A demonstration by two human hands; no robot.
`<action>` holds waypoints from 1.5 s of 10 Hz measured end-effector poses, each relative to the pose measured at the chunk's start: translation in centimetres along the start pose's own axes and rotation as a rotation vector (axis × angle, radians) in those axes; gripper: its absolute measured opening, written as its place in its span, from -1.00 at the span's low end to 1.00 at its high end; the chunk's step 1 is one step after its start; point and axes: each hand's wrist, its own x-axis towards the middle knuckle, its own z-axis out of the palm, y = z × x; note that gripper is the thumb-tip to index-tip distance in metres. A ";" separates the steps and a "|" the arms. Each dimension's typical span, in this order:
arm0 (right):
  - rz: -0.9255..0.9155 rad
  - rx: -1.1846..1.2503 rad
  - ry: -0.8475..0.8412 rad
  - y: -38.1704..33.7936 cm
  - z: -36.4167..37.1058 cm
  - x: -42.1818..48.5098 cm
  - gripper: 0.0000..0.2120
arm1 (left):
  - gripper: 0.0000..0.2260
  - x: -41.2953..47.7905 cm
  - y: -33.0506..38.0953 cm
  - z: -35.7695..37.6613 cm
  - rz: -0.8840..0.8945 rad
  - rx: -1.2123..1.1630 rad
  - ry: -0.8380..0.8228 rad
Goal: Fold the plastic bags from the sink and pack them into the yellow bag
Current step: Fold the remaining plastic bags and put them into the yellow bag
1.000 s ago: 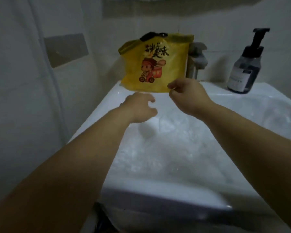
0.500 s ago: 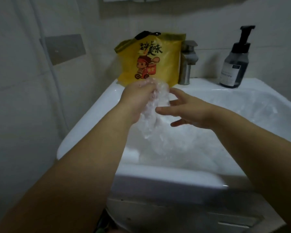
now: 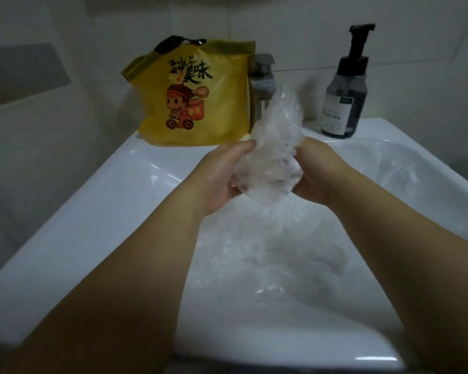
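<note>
While we hold a clear plastic bag (image 3: 274, 147) bunched above the sink (image 3: 106, 211), the job looks barely begun. The left hand (image 3: 222, 172) and the right hand (image 3: 319, 171) close on it from either side, each grip curled round the crumpled film, and its loose top stands up in front of the faucet (image 3: 262, 76). It is a wad so far, not a neat fold (we see no flat crease in it). Beneath our wrists more clear bags (image 3: 295, 260) lie heaped in the basin; how many, we cannot tell. The yellow bag (image 3: 197, 95) stands upright on the back rim just beside the faucet, and whether anything is inside it is hidden from us. We judge nearly all the folding and packing remains.
</note>
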 end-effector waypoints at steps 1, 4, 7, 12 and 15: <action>0.002 -0.005 0.046 0.5 0.4 -0.3 -0.65 | -0.71 0.4 -0.2 -0.2 0.107 0.034 0.055; 0.045 -0.055 -0.001 -0.3 0.0 0.7 -0.40 | -0.76 0.3 -0.1 -0.9 0.159 0.229 0.405; -0.221 -0.025 0.247 -1.1 -0.2 -0.2 -0.83 | -0.58 -0.1 -0.8 -0.6 0.101 0.766 0.328; -0.213 -0.250 -0.088 0.7 0.4 0.3 -0.39 | -0.85 -0.8 -0.2 0.9 0.215 0.393 0.161; -0.026 -0.519 0.073 0.2 -1.3 0.5 -0.27 | -0.77 -1.3 2.3 -2.2 -0.018 -0.433 0.157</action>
